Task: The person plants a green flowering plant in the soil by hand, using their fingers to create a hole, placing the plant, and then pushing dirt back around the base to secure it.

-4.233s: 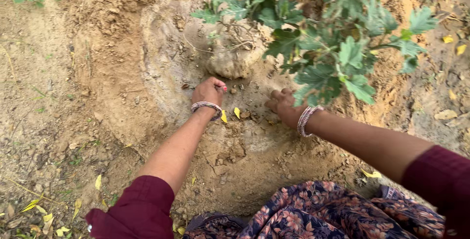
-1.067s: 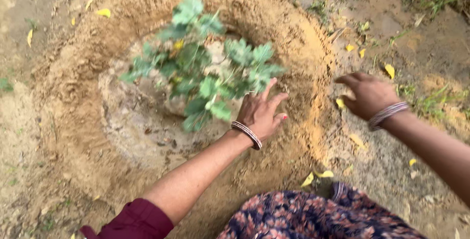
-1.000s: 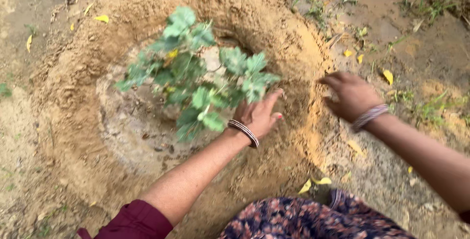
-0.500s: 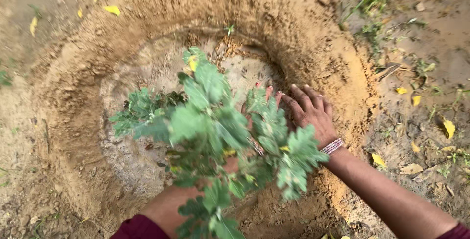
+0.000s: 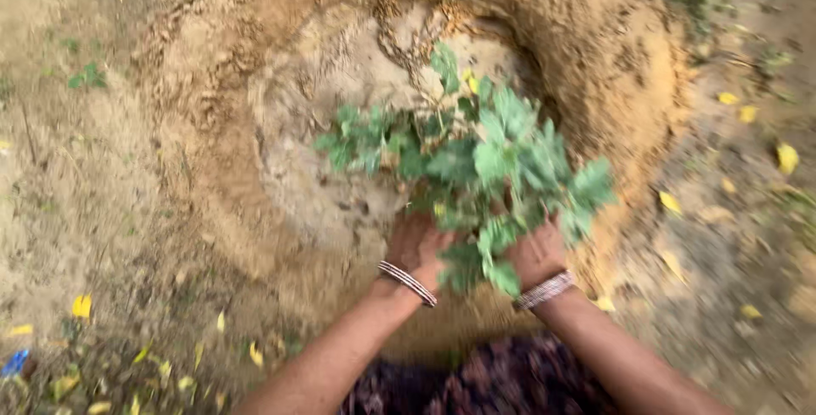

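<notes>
Head view: leafy green sapling [image 5: 476, 156] in a soil basin [image 5: 280, 126]; leaves hide both hands' fingers.

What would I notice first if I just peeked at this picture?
First, the leafy green plant in the middle of a round soil basin ringed by a raised sandy rim. Just below it, the left hand and right hand, each with wrist bangles, reach under its leaves. Yellow fallen leaves dot the ground around.

Both hands [image 5: 476, 253] reach under the leafy plant [image 5: 476, 160] in the soil basin [image 5: 255, 66].
</notes>
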